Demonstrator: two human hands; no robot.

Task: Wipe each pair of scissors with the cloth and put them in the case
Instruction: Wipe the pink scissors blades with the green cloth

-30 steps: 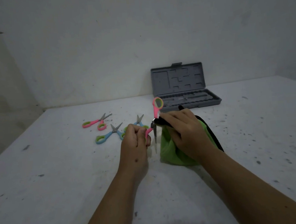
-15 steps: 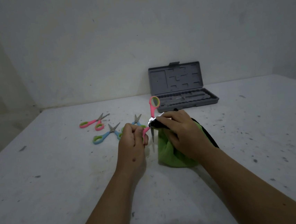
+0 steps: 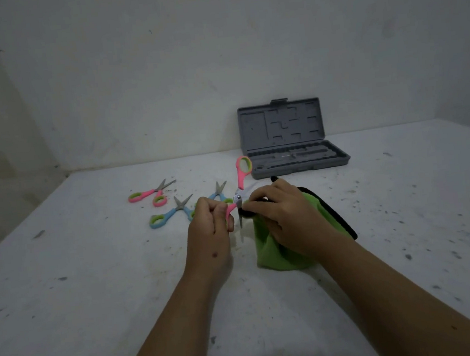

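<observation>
The left hand (image 3: 209, 232) pinches one pink plastic handle of the opened steel-bladed scissors (image 3: 240, 190) while the right hand (image 3: 285, 219) pinches the green microfibre cloth (image 3: 281, 253) round one blade, whose bare partner could nick fingers; the grey plastic case (image 3: 298, 163) waits open at one o'clock.

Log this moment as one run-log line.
step: wiping | left hand: holds pink scissors | right hand: cloth on blade | case: open | table: three scissors
</observation>
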